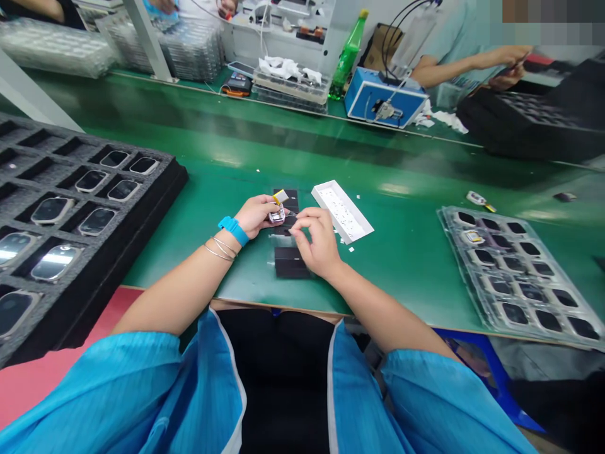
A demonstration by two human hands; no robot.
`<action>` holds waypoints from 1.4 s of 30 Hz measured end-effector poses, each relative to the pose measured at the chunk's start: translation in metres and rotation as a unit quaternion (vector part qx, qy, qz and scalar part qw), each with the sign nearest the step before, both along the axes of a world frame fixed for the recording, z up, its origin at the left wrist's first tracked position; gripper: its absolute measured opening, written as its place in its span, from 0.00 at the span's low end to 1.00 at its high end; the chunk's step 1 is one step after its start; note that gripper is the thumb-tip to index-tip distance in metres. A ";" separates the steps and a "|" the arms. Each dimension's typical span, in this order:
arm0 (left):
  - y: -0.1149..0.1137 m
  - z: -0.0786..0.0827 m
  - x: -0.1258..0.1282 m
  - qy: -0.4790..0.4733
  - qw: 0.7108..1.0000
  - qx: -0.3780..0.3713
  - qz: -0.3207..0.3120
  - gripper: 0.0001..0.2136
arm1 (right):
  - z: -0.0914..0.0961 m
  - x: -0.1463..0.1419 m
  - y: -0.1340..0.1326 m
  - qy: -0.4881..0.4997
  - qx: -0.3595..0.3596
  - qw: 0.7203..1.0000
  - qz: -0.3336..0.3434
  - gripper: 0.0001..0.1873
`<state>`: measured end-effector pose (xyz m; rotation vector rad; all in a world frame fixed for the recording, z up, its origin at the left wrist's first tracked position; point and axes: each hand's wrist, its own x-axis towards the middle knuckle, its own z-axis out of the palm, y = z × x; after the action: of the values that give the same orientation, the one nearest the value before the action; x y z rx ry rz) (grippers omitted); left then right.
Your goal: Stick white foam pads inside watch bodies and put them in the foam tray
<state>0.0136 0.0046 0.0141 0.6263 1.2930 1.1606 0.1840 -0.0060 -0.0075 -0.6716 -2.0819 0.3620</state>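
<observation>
The left hand [255, 215] held a small silvery part [276, 215] with a yellow tab [280, 196] just above the middle of the green table [227, 164], fingers closed round its edges, probably so that its face stayed open to work on. The right hand [317, 243] pinched a thin tool [291, 214], too small to identify, with its tip at the part. Both hands hovered over black blocks [289, 261]. A foam tray [155, 202] of watch screens on the left, a clear tray [454, 252] on the right and a white strip [343, 211] lay within easy reach.

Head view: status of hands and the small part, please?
Left hand grips small silver part. Right hand at its edge, grip unclear. Black block under both hands, nothing between.
</observation>
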 end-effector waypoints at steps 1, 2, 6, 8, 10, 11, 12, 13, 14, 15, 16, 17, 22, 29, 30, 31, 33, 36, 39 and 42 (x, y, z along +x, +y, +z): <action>-0.001 0.001 0.001 0.006 1.000 0.007 0.004 0.06 | 0.004 0.002 0.002 0.032 -0.006 0.999 -0.013 0.06; -0.002 0.002 0.003 0.012 1.000 0.016 0.010 0.06 | 0.006 0.002 0.004 0.060 -0.024 0.998 -0.023 0.06; -0.007 0.007 0.010 0.026 0.999 0.038 -0.005 0.06 | 0.009 0.003 0.016 0.126 -0.158 0.979 -0.017 0.05; -0.010 0.008 0.013 0.032 0.999 0.031 -0.029 0.05 | 0.007 0.003 0.020 0.133 -0.212 0.968 -0.006 0.04; -0.011 0.008 0.015 0.035 0.998 0.023 -0.046 0.05 | 0.006 0.004 0.022 0.131 -0.251 0.959 0.003 0.05; -0.011 0.007 0.016 0.034 0.998 0.020 -0.054 0.05 | 0.005 0.004 0.023 0.128 -0.268 0.955 0.009 0.06; -0.011 0.006 0.016 0.033 0.997 0.017 -0.061 0.05 | 0.004 0.003 0.023 0.126 -0.282 0.951 0.015 0.06; -0.011 0.005 0.016 0.031 0.997 0.016 -0.067 0.04 | 0.003 0.003 0.023 0.126 -0.294 0.947 0.022 0.07; -0.011 0.005 0.016 0.030 0.997 0.015 -0.071 0.04 | 0.003 0.003 0.024 0.126 -0.301 0.945 0.028 0.07; -0.011 0.004 0.017 0.029 0.997 0.014 -0.072 0.04 | 0.002 0.002 0.024 0.125 -0.305 0.944 0.033 0.08; -0.011 0.004 0.016 0.028 0.997 0.013 -0.072 0.04 | 0.001 0.002 0.024 0.123 -0.306 0.943 0.036 0.08; -0.011 0.003 0.016 0.028 0.997 0.013 -0.071 0.04 | 0.001 0.002 0.024 0.121 -0.304 0.944 0.038 0.08; -0.013 0.006 0.017 0.020 0.997 0.011 -0.068 0.04 | -0.001 0.001 0.022 0.108 -0.286 0.951 0.029 0.07; -0.013 0.006 0.017 0.015 0.997 0.009 -0.070 0.04 | -0.001 0.000 0.021 0.096 -0.252 0.963 0.025 0.06; -0.013 0.005 0.016 0.014 0.997 0.010 -0.071 0.04 | -0.002 -0.001 0.021 0.093 -0.246 0.964 0.026 0.06; -0.012 0.005 0.016 0.013 0.997 0.011 -0.073 0.04 | -0.002 -0.001 0.021 0.090 -0.239 0.966 0.026 0.05; -0.012 0.004 0.016 0.012 0.997 0.013 -0.076 0.04 | -0.003 -0.001 0.021 0.078 -0.224 0.971 0.023 0.05; -0.012 0.003 0.016 0.012 0.997 0.013 -0.076 0.04 | -0.004 -0.001 0.019 0.041 -0.196 0.980 0.005 0.04; -0.013 0.001 0.016 0.013 0.998 0.018 -0.063 0.05 | -0.002 -0.001 0.017 -0.017 -0.145 0.989 -0.018 0.05; -0.014 0.001 0.016 0.015 0.998 0.030 -0.054 0.06 | -0.002 0.000 0.019 -0.023 -0.097 0.993 -0.055 0.08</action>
<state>0.0300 -0.0089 0.0149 0.7506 1.2387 1.1081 0.1842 0.0126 -0.0096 -0.9137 -2.0590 0.4958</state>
